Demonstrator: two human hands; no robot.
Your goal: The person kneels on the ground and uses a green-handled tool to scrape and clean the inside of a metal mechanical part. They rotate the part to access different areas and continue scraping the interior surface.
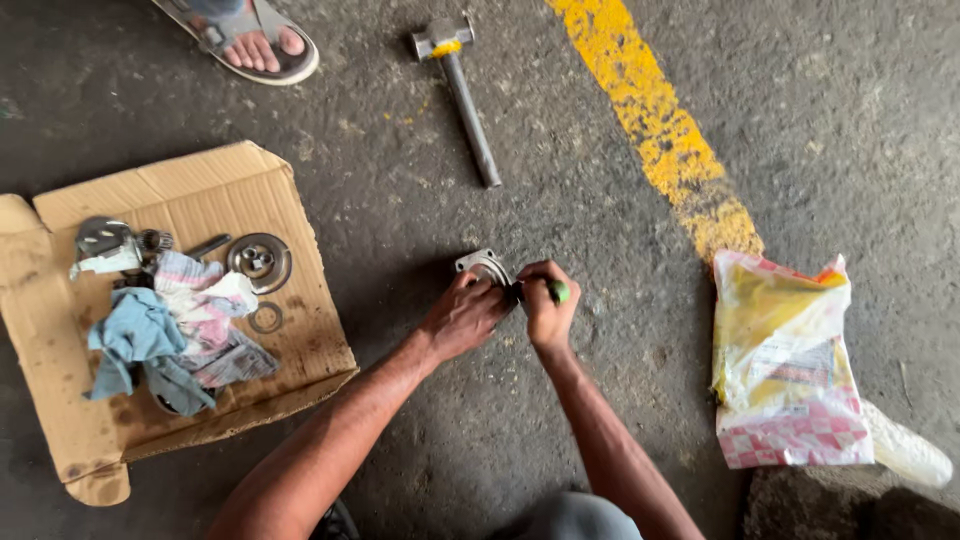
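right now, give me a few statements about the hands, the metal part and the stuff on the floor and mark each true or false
1. The left hand rests on a grey metal part on the floor. True.
2. The right hand is empty. False: it grips a tool with a green handle.
3. The hammer lies on the cardboard. False: it lies on the bare floor beside the yellow line, apart from the cardboard.
4. Rags and round metal parts lie on the cardboard. True.
5. A plastic bag lies to the right of the hands. True.
6. Another person's sandalled foot stands on the cardboard. False: it is on the floor, beyond the cardboard.
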